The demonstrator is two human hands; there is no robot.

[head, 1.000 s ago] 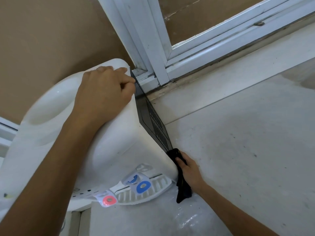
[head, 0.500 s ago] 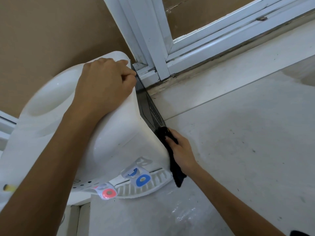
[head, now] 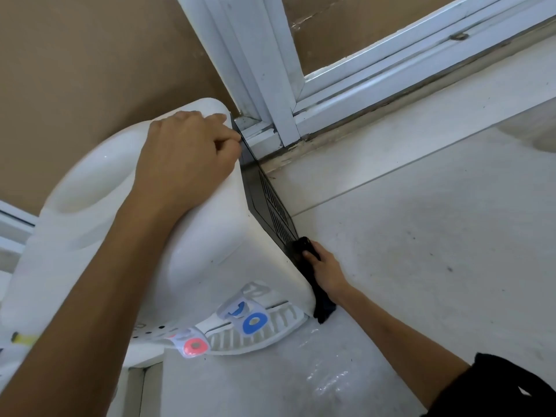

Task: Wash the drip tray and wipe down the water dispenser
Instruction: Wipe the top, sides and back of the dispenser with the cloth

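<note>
water dispenser (head: 126, 224), white, is seen from above on a pale floor (head: 421, 251), close to a white window frame (head: 270, 85). its top rear corner is gripped by the left hand (head: 183, 158), fingers curled over the edge. a black cloth (head: 310, 275) is clamped in the right hand (head: 326, 270) and pressed against the black vented side panel (head: 275, 215). the drip tray (head: 255, 332) is seated at the front base, below the blue tap lever (head: 254, 322) and red tap lever (head: 195, 346).
</note>
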